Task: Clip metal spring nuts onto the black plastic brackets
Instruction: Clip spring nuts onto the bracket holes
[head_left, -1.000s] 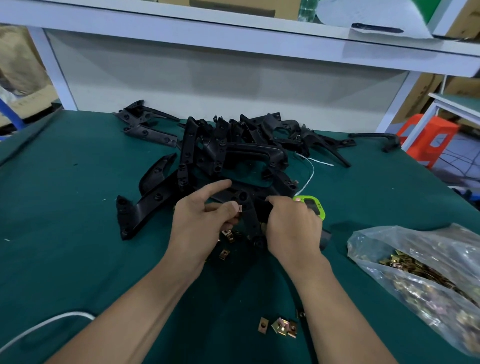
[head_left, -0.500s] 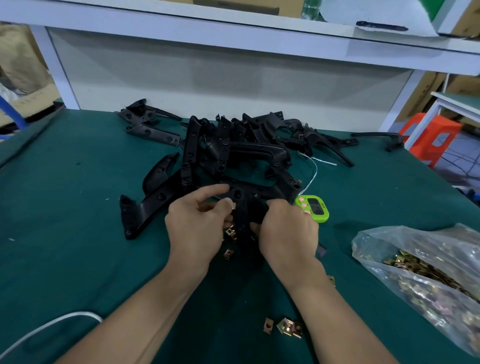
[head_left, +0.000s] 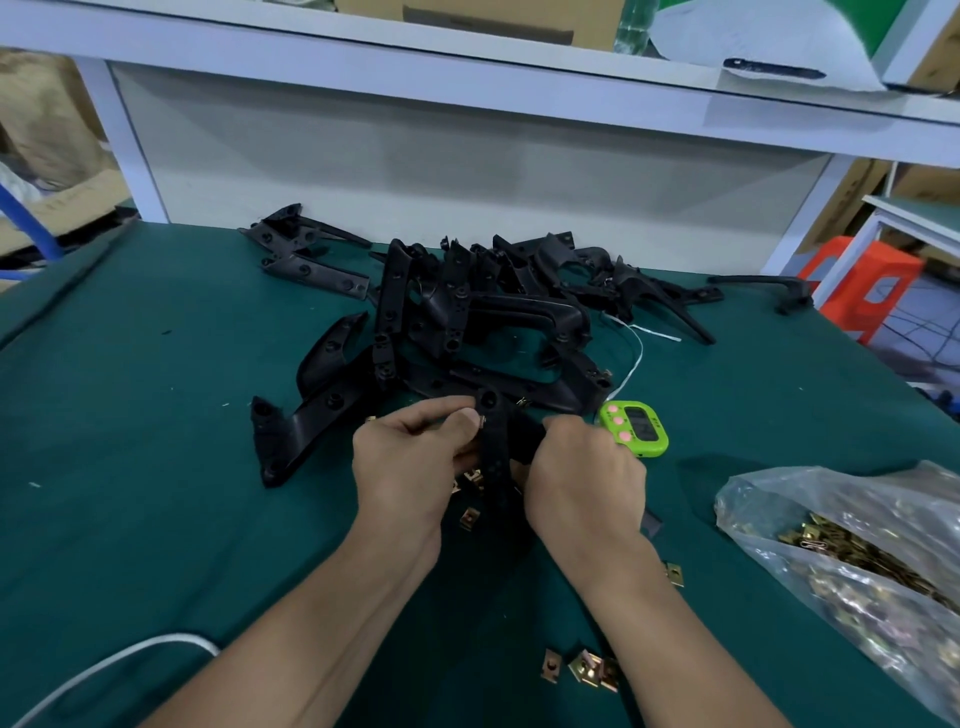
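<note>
One black bracket (head_left: 494, 452) stood upright just above the tabletop (head_left: 156, 467), gripped by both hands. The left hand (head_left: 410, 467) pinched its upper edge and the right hand (head_left: 582, 478) curled round its side. A few loose spring nuts (head_left: 469, 518) lay beneath it, and a cluster of three nuts (head_left: 582, 667) lay nearer the person. Behind it sprawled a pile of brackets (head_left: 467, 322), too tangled to count. To its right were one green timer (head_left: 634, 428) and one bag of nuts (head_left: 857, 551).

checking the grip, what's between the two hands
In the head view, a black plastic bracket, held by the left hand and right hand, with loose spring nuts on the mat beneath.
</note>
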